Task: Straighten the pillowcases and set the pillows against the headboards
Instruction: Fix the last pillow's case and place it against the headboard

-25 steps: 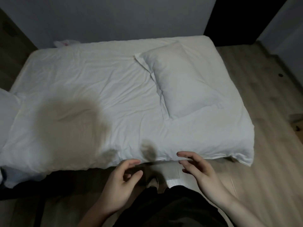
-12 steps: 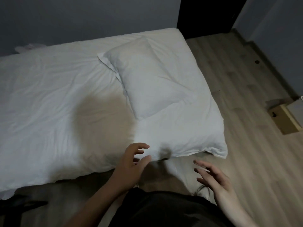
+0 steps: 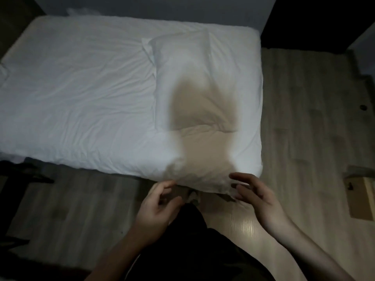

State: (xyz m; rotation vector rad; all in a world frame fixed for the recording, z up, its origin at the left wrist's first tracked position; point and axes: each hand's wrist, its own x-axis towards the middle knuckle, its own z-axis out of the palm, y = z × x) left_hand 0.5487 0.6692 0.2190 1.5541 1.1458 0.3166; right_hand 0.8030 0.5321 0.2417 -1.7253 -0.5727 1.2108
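My left hand (image 3: 156,207): I am hovering it just short of the near edge of the bed (image 3: 81,94), fingers loosely curled, holding nothing.

My right hand (image 3: 257,197): I am reaching it toward the same edge, fingers spread and relaxed, empty; its fingertips are looking very close to the white cover, though I cannot tell whether they are touching.

Pillow (image 3: 186,82): it is lying flat on the cover, straight ahead of both my hands and well beyond them, toward the far side of the bed. A loose flap of its pillowcase is sticking out at its far left corner.

Where it must go: I am not seeing any headboard clearly, only a grey wall (image 3: 162,7) beyond the bed.

What could go wrong: I am judging that, if I close my fingers here, I would be gathering the cover rather than the pillow and dragging it off the edge. Leaning across to reach the pillow could also be rumpling the cover.

Hard to make out: the room is dim, and my own shadow is falling across the pillow and hiding its creases. The bed's left end is running out of view. Something pale at the far left corner is too blurred to name. A flat cardboard piece (image 3: 361,195) is lying on the floor to the right of my right hand.
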